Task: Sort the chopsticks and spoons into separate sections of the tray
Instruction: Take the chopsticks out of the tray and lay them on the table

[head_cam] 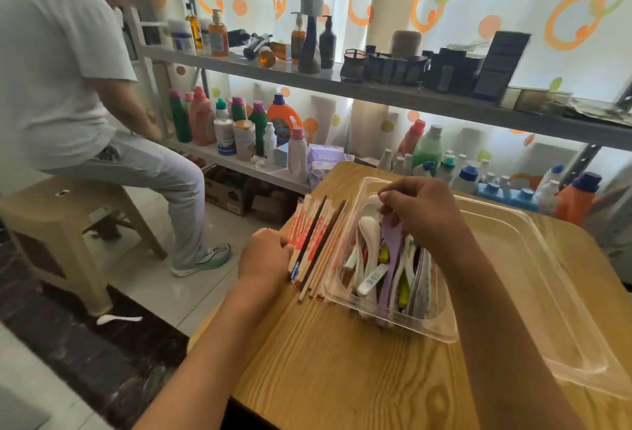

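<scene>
Chopsticks, wooden and paper-sleeved (318,245): grouped frame centre, left hand (265,255) pressing them. Mixed plastic spoons (379,258): inside clear plastic tray (513,258), right hand (420,214) pinching one; sorting nearly done.

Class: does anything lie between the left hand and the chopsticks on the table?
Nothing visible does. The left hand already touches the near edge of the chopsticks, which lie on the wooden table beside the clear tray.

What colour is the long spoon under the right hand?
Pale purple: the spoon, in the clear tray, runs under the right hand. Head view shows it.
</scene>
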`<action>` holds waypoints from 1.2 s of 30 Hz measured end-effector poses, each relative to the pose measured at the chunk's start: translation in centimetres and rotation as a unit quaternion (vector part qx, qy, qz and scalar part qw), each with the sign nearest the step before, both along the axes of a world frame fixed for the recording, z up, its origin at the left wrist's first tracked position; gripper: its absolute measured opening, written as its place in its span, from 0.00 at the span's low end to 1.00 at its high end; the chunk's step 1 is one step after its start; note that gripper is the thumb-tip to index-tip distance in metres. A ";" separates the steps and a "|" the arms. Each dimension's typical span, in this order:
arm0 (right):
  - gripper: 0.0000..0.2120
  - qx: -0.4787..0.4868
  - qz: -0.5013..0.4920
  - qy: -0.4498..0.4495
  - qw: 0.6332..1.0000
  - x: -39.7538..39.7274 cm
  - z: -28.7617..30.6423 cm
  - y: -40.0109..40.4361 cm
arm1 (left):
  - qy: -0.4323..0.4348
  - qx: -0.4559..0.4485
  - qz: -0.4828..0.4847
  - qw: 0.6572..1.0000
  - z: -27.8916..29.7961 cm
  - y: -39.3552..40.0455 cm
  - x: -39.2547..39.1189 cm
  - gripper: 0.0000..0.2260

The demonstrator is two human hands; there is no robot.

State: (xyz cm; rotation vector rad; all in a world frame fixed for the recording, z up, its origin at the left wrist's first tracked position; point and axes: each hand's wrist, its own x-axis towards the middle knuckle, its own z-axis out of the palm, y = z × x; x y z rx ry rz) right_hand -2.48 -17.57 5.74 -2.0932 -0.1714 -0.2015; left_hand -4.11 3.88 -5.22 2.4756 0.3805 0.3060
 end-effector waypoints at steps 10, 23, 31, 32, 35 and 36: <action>0.03 -0.196 0.133 0.134 0.962 0.3 -0.9 -1.1 | 0.018 -0.022 -0.074 0.997 -0.1 0.4 0.6 0.09; 0.04 -0.280 0.174 0.141 0.933 -0.1 -3.3 1.9 | 0.011 0.034 -0.106 0.994 -0.3 -1.5 1.0 0.19; 0.03 -0.289 0.181 0.131 0.931 0.0 -3.3 1.6 | -0.009 0.033 -0.139 0.990 -0.5 -3.2 0.9 0.17; 0.03 -0.289 0.179 0.129 0.932 0.1 -3.4 1.5 | -0.009 0.031 -0.140 0.990 -0.6 -3.2 1.0 0.16; 0.04 -0.293 0.178 0.129 0.930 0.1 -3.5 1.6 | -0.006 0.019 -0.142 0.990 -0.7 -3.2 1.0 0.16; 0.04 -0.295 0.179 0.131 0.929 0.2 -3.5 1.6 | -0.006 0.013 -0.144 0.990 -0.7 -3.2 1.0 0.16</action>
